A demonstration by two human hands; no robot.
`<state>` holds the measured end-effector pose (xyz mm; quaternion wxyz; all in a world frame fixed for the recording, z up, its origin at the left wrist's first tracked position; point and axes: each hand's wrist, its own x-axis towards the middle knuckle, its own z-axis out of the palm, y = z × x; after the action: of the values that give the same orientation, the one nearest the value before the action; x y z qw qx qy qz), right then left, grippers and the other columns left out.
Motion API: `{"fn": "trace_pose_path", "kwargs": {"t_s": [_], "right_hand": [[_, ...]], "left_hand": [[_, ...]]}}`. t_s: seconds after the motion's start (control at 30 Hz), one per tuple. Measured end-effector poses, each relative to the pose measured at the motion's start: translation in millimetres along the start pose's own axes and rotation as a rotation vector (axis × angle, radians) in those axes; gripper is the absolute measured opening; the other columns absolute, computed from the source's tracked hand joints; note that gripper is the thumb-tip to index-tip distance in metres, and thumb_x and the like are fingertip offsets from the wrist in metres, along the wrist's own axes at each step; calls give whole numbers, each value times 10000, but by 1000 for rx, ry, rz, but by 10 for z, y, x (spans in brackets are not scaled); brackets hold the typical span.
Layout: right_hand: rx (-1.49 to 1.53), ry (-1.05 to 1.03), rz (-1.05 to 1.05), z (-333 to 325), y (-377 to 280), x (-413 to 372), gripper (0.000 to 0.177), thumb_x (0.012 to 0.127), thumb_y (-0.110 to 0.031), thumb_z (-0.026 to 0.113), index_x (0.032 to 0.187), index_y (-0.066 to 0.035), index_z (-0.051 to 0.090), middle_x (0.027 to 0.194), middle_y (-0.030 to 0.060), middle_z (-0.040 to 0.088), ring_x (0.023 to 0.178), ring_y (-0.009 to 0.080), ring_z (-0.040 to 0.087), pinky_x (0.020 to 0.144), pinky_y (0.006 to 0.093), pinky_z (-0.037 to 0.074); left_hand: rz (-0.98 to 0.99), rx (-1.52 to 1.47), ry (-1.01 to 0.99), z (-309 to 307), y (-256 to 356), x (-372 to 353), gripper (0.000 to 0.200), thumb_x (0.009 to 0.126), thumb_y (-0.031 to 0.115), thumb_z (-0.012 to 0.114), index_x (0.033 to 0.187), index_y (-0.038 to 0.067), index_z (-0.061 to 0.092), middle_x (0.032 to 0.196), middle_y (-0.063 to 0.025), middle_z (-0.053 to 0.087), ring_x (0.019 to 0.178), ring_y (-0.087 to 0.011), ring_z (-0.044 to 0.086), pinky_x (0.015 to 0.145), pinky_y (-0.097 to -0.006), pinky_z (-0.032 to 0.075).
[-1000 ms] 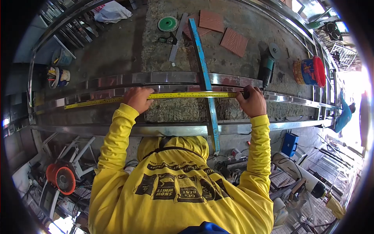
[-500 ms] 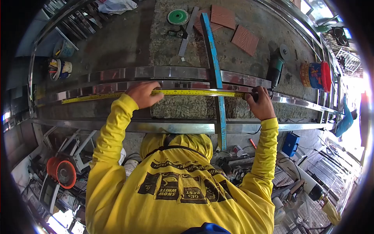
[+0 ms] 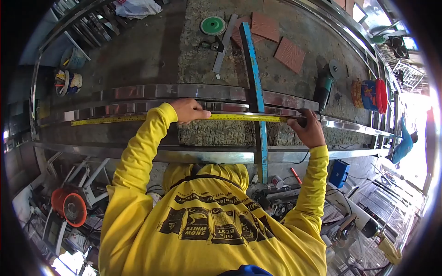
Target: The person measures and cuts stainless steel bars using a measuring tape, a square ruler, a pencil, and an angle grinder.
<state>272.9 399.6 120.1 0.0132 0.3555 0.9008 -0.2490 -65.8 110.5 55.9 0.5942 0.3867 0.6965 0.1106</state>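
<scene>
A yellow tape measure blade (image 3: 119, 119) lies stretched along a shiny stainless steel rail (image 3: 138, 106). My left hand (image 3: 189, 110) pins the blade to the rail near its middle, fingertips pointing right. My right hand (image 3: 311, 131) grips the dark tape case at the blade's right end, just past a blue-wrapped steel tube (image 3: 254, 87) that crosses the rails. Both sleeves are yellow. A second rail (image 3: 207, 91) runs just beyond the first, and a third (image 3: 216, 155) runs close to my body.
An angle grinder (image 3: 324, 85) lies beyond my right hand, with a red and blue can (image 3: 368, 94) further right. A green disc (image 3: 212, 25), a flat metal bar (image 3: 224, 43) and reddish tiles (image 3: 290, 54) lie on the floor. A person in blue (image 3: 405, 142) is far right.
My left hand has slid right along the tape, from the sleeve-side toward the blue tube. My right hand has stayed on the tape case, shifting slightly right.
</scene>
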Motion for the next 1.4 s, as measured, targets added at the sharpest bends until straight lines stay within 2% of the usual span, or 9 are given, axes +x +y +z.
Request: {"fn": "trace_pose_path", "kwargs": {"t_s": [0.1, 0.43, 0.67, 0.87, 1.0, 1.1, 1.2, 1.27, 1.4], "right_hand": [[-35, 42, 51, 0, -35, -52, 747, 847, -555, 789, 1319, -4, 609, 1225, 248, 650, 1133, 414, 649, 968, 461, 521], [155, 192, 78, 260, 251, -127, 687, 945, -523, 700, 1378, -7, 567, 1270, 248, 651, 1192, 403, 636, 1002, 463, 498], [222, 278, 54, 253, 273, -176, 569, 1031, -439, 594, 1402, -10, 552, 1295, 242, 628, 1186, 389, 624, 1020, 447, 477], [-37, 592, 72, 181, 224, -190, 397, 1042, -341, 596, 1258, -12, 644, 1169, 213, 645, 1067, 392, 625, 955, 459, 486], [78, 743, -51, 263, -916, 141, 203, 969, -229, 675, 996, -28, 691, 986, 157, 677, 923, 369, 646, 856, 455, 508], [133, 380, -302, 828, -1602, 706, 150, 916, -196, 702, 907, -47, 683, 890, 178, 673, 877, 360, 669, 770, 461, 548], [-285, -255, -178, 1340, -1963, 1444, 290, 852, -291, 776, 1006, -45, 758, 1089, 195, 740, 1050, 390, 713, 904, 466, 580], [-431, -423, -98, 1801, -1831, 1971, 356, 879, -287, 722, 1099, -8, 748, 1184, 213, 734, 1195, 364, 679, 990, 436, 570], [-330, -389, -61, 2123, -1636, 2403, 569, 819, -443, 759, 1153, 18, 737, 1163, 245, 733, 1152, 373, 697, 967, 442, 574]], "left_hand": [[-60, -19, -15, -8, 9, 32, 659, 953, 653, 597, 923, 10, 739, 620, -74, 608, 568, -190, 598, 595, -360, 484], [-33, 49, 49, 61, -32, 95, 726, 909, 711, 572, 742, 22, 730, 788, -160, 711, 836, -319, 697, 890, -431, 513], [13, 28, 101, 89, -61, 91, 711, 918, 693, 568, 713, 29, 719, 750, -142, 706, 795, -305, 695, 860, -427, 518], [38, 40, 103, 85, -65, 83, 717, 928, 677, 566, 674, 19, 697, 705, -144, 681, 754, -313, 678, 838, -436, 516], [24, 60, 66, 81, -66, 107, 723, 934, 684, 544, 691, 23, 705, 703, -151, 678, 758, -324, 679, 841, -448, 518], [36, 83, 65, 102, -102, 153, 752, 937, 715, 506, 735, 25, 725, 733, -153, 691, 776, -333, 685, 857, -468, 522], [48, 135, 30, 58, -50, 116, 772, 936, 729, 490, 758, 21, 740, 760, -163, 706, 801, -345, 696, 882, -474, 524], [67, 158, 59, 54, -41, 100, 782, 929, 738, 485, 815, 14, 759, 812, -191, 717, 870, -375, 704, 900, -490, 519], [75, 174, 154, 113, -140, 188, 788, 915, 753, 493, 774, 22, 751, 837, -195, 722, 889, -382, 702, 914, -498, 513]]}}
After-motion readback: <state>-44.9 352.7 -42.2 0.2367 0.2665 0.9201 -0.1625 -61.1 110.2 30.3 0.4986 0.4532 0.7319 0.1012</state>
